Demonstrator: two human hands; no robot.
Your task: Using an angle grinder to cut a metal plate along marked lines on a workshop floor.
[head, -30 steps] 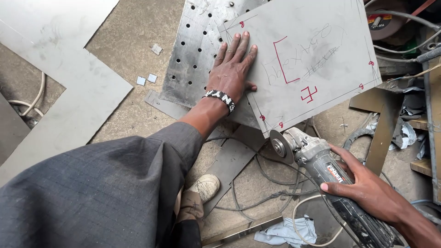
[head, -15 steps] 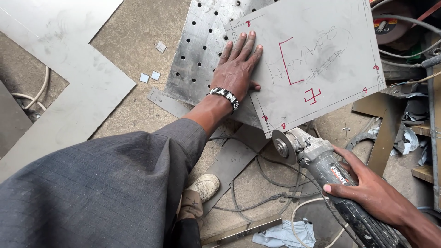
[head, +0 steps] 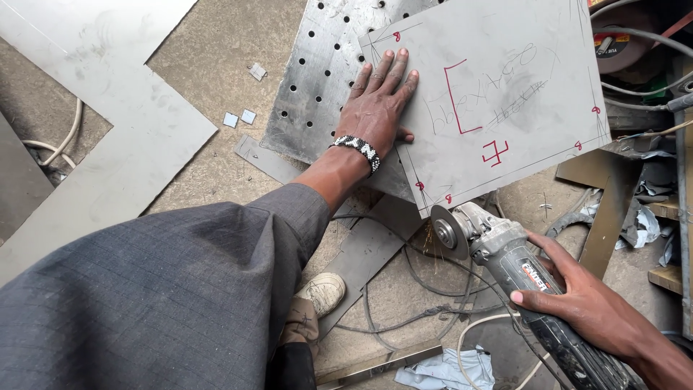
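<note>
Concrete floor [head: 216, 65] under us, strewn with offcuts — our left hand [head: 377, 108] presses flat on the marked metal sheet [head: 498, 94], our right hand [head: 577, 300] grips the angle grinder [head: 505, 253] at its near edge.

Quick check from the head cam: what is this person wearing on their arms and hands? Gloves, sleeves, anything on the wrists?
No gloves: both hands are bare. The left hand has a beaded wristband in black and white at the wrist, and the left arm wears a dark grey sleeve with a fine grid weave, ending below the elbow. The right hand shows no band or sleeve in view.
</note>
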